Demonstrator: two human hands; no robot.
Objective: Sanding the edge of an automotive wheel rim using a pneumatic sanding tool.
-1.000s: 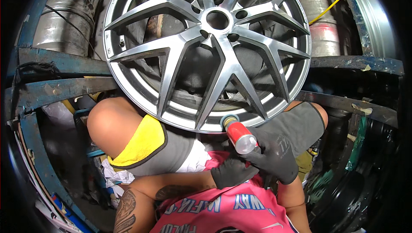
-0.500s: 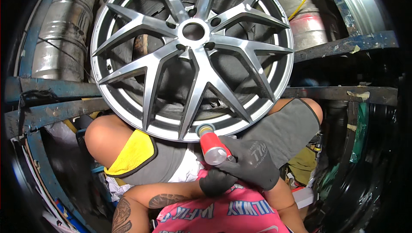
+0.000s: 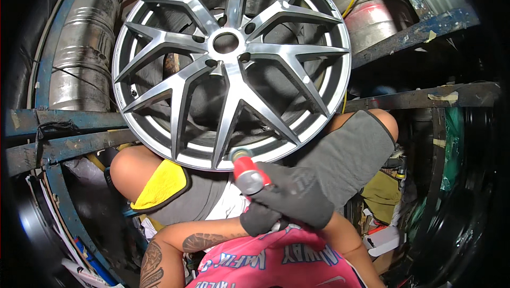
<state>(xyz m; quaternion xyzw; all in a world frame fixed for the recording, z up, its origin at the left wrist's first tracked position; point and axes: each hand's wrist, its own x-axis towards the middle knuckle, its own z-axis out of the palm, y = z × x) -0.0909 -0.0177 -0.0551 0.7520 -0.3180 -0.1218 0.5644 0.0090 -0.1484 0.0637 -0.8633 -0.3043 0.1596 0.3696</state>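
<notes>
A silver and dark-grey alloy wheel rim (image 3: 232,83) leans up in front of my lap, its lower lip between my knees. My right hand (image 3: 300,195), in a dark grey glove, is closed round a small red power sander (image 3: 247,174). The sander's round head (image 3: 240,153) is at the rim's bottom edge and looks blurred; whether it touches the metal I cannot tell. Just below, my left hand (image 3: 260,220), also gloved, is curled closed against the right hand; what its fingers hold is hidden.
Dented metal drums (image 3: 85,49) stand at the far left and far right. Paint-flecked blue beams (image 3: 79,122) frame both sides. A yellow cloth (image 3: 163,186) lies over my left thigh. An olive cloth (image 3: 381,196) and a white box (image 3: 385,240) sit at the lower right.
Both hands and the sander have shifted a little left along the rim's lower edge. The rim also appears slightly further left in the picture.
</notes>
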